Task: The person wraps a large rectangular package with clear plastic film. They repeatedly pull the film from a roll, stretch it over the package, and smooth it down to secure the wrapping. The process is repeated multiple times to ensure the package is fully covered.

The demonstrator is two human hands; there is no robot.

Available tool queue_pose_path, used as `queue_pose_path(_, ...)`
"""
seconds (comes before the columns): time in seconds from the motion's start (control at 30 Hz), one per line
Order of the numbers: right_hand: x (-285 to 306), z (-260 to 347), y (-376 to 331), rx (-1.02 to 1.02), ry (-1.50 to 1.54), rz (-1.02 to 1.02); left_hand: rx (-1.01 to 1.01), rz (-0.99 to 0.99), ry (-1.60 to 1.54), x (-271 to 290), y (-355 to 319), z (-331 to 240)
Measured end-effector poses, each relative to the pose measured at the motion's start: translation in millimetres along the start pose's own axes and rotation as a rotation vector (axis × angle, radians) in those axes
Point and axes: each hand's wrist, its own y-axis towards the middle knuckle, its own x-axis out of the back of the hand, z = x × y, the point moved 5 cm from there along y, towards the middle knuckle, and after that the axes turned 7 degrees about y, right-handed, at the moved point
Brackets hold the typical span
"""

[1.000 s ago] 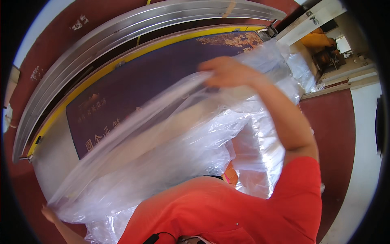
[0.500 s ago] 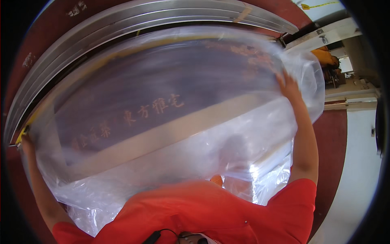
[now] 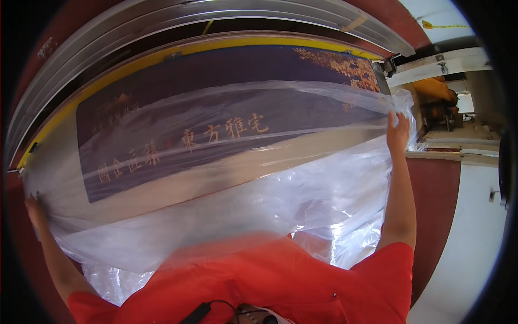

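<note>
A clear plastic sheet (image 3: 226, 208) hangs between my two hands over the lower part of a wide dark purple panel (image 3: 216, 65). Gold lettering and a golden flowering tree decorate the panel, partly blurred under the film. At the far left, my left hand (image 3: 36, 212) is closed on the sheet's edge, beside the panel's pale end. My right hand (image 3: 398, 132) grips the bunched right side of the sheet, near the panel's right end. Loose folds fall toward my red shirt, and the panel's upper strip lies bare.
Beyond the panel runs a yellow strip (image 3: 226, 51), then long metal rails (image 3: 226, 12) curving across the top. A pale beam (image 3: 458, 67) juts out at upper right, with a yellow machine (image 3: 431, 93) behind it. Dark red floor (image 3: 434, 216) shows at the right.
The sheet has been drawn back toward me, uncovering the panel's upper part. My left hand has come nearer, and my right hand has moved slightly right and nearer.
</note>
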Motion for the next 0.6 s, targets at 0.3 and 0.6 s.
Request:
queue_pose_path(0.3,78,16,102,0.052,0.010,-0.407,0.055,0.072,-0.349,48,41,-94)
queue_pose_path(0.6,-15,60,8,0.384,0.378,0.193,-0.049,0.061,-0.272,48,34,-81)
